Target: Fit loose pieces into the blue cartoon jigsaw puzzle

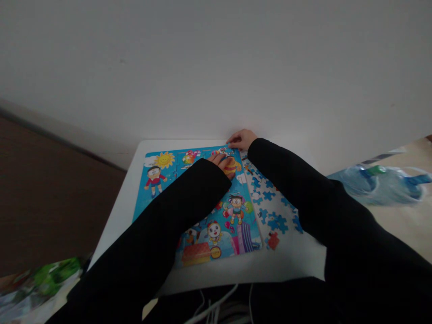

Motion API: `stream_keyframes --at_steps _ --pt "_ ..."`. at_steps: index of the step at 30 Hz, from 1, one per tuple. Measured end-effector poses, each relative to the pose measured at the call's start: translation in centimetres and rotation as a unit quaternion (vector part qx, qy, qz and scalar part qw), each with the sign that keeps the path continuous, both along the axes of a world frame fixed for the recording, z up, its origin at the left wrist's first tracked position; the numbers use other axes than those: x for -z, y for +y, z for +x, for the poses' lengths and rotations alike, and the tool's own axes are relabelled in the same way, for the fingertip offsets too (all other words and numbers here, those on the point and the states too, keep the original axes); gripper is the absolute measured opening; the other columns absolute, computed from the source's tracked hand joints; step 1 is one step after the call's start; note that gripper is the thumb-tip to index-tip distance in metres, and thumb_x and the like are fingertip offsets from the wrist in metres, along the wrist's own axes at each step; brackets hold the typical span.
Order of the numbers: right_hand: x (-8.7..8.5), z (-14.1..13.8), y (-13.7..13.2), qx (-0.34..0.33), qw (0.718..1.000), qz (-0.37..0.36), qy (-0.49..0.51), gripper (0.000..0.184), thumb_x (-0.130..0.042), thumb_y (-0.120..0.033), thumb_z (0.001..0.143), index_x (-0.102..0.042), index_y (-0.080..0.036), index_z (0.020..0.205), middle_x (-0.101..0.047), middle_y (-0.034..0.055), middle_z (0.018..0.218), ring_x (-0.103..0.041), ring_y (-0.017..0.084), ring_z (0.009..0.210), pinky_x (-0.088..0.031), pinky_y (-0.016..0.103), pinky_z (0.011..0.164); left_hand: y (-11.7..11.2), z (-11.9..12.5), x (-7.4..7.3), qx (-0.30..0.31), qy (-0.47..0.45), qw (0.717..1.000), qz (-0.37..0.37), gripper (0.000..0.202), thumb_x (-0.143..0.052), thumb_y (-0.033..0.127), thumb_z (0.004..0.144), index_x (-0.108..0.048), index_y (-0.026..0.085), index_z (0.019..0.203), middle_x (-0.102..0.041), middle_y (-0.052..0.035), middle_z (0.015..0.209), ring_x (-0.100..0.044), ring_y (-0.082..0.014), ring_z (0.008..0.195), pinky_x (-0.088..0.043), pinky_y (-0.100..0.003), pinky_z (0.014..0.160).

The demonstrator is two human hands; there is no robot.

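A jigsaw puzzle (pixel 199 252) with cartoon figures on a blue ground lies on a small white table. My left hand (pixel 222 164) rests flat on its upper right part, fingers stretched out over a yellow-orange picture area; the sleeve hides much of the puzzle's middle. At the top right corner, my right hand (pixel 243 138) has its thumb and fingers pinched together on a small puzzle piece, mostly covered by the fingertips. Several loose puzzle pieces (pixel 268 195), mostly blue, are scattered along the right side, partly beneath my right forearm. A reddish loose piece (pixel 273 241) lies near the lower right corner.
The white table (pixel 118 211) stands against a pale wall (pixel 202 67). On the right, wrapped plastic bottles (pixel 381 182) sit beyond the table. Green packaging (pixel 57 274) lies at lower left, beside a brown surface (pixel 50 193). White cables (pixel 219 306) hang near my lap.
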State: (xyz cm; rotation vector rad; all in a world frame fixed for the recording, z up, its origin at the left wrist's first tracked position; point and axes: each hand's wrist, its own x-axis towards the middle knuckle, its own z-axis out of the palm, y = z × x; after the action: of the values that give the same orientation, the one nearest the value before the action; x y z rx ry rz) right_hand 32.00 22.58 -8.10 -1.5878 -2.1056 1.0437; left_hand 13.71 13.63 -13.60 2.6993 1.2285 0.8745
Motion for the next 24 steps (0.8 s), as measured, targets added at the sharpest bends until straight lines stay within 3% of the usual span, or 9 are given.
stream_keyframes --at_steps 7,17,24 --pt "0.4 0.3 0.6 -0.047 0.995 0.071 -0.047 0.027 -0.071 -0.023 0.071 -0.073 -0.014 0.096 -0.071 0.006 0.083 -0.062 0.012 0.07 -0.05 0.022 0.07 -0.3 0.1 -0.3 -0.017 0.022 0.999 -0.023 0.053 -0.053 0.045 0.082 -0.055 0.012 0.123 -0.05 -0.0113 0.128 -0.044 -0.027 0.119 -0.031 -0.038 0.107" --pt "1.1 0.8 0.1 -0.04 0.994 0.092 -0.053 0.028 -0.069 -0.027 0.072 -0.072 -0.016 0.098 -0.07 0.0051 0.085 -0.059 0.012 0.069 -0.046 0.023 0.068 -0.5 0.1 0.0 -0.018 0.02 1.0 -0.013 0.054 -0.05 0.046 0.084 -0.054 0.011 0.125 -0.049 -0.0097 0.132 -0.043 -0.0268 0.121 -0.03 -0.038 0.108" --pt "-0.4 0.4 -0.5 -0.032 0.992 0.11 -0.061 0.024 -0.071 -0.022 0.07 -0.073 -0.015 0.093 -0.07 0.0049 0.086 -0.059 0.012 0.07 -0.045 0.023 0.071 0.0 0.1 0.4 -0.008 0.0 1.0 0.003 0.054 -0.051 0.047 0.084 -0.056 0.01 0.122 -0.052 -0.0105 0.128 -0.044 -0.0267 0.12 -0.03 -0.037 0.108"
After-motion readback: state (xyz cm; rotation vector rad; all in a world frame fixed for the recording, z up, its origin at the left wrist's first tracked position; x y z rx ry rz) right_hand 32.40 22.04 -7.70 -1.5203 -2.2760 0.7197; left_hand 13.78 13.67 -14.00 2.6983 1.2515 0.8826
